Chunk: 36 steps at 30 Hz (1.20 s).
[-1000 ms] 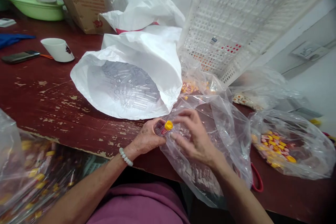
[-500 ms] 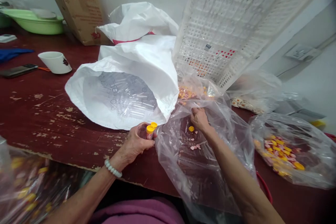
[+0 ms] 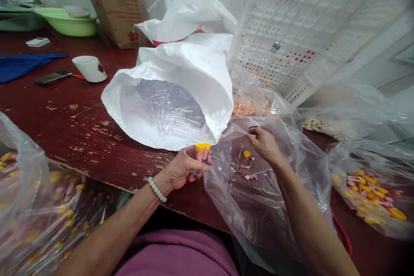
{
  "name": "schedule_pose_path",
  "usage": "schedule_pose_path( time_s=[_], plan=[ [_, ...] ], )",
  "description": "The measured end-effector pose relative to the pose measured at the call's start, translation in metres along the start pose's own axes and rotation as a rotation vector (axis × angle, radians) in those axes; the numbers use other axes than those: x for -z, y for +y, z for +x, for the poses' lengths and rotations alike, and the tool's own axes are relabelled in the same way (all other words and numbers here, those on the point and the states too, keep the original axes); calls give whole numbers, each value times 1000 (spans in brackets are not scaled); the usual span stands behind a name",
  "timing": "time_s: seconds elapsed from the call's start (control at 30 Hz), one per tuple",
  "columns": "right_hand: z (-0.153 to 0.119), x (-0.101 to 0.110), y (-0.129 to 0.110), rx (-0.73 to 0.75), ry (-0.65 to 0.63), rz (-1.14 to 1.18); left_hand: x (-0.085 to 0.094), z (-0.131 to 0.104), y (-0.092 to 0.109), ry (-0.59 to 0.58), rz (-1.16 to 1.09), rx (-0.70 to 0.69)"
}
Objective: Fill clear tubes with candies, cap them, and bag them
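Two clear tubes with yellow caps, filled with small pink pieces, stand side by side in the fingers of my left hand. Just behind them lies an open white sack full of clear empty tubes. My right hand is over a clear plastic bag, its fingers pinched on a small yellow cap that is partly hidden. Below that hand, a loose yellow cap and a few pink pieces lie on the bag.
A white crate leans at the back right. A bag of yellow and pink pieces lies at the right. To the left are a cup, a phone and a blue cloth. Filled tubes fill the lower left.
The view has shifted, so the table things appear farther right. The capped tubes in my left hand now stand side by side. My right hand has turned, and a yellow cap shows at its fingers.
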State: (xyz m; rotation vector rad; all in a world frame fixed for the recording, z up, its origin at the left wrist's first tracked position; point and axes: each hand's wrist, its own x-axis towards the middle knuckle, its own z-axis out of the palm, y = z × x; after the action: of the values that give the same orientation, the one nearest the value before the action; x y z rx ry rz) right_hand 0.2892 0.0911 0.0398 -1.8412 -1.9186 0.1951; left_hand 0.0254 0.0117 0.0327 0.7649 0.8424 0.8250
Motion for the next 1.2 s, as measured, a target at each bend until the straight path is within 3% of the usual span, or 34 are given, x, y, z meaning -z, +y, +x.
schedule_pose_path(
  time_s=[0.1, 0.17, 0.27, 0.33, 0.43, 0.63, 0.8, 0.97, 1.1, 1.2],
  plan=[
    [-42, 27, -30, 122, 87, 322, -8, 3, -3, -5, 96, -24],
    [-63, 34, -58, 221, 89, 495, -15, 4, -6, 2, 227, -70],
    [-78, 31, -94, 318, -10, 585, -22, 6, -10, 0, 419, -220],
    [-80, 28, -105, 374, -98, 558, -24, 6, -12, 2, 516, -330],
    [-79, 30, -107, 470, -150, 500, -21, 6, -14, 9, 602, -394],
    [-90, 26, -100, 502, 36, 421, -14, 9, -16, 10, 611, -369],
    [-100, 7, -96, 548, -108, 335, -13, 11, -19, 12, 474, -396],
    [-98, 5, -89, 516, 39, 356, -10, 6, -15, -4, 302, -141],
    [-105, -11, -95, 654, 59, 152, -12, 1, -15, -4, 208, -202],
    [-109, -25, -102, 639, 161, 115, -18, 1, -18, 9, 118, -199]
  ],
)
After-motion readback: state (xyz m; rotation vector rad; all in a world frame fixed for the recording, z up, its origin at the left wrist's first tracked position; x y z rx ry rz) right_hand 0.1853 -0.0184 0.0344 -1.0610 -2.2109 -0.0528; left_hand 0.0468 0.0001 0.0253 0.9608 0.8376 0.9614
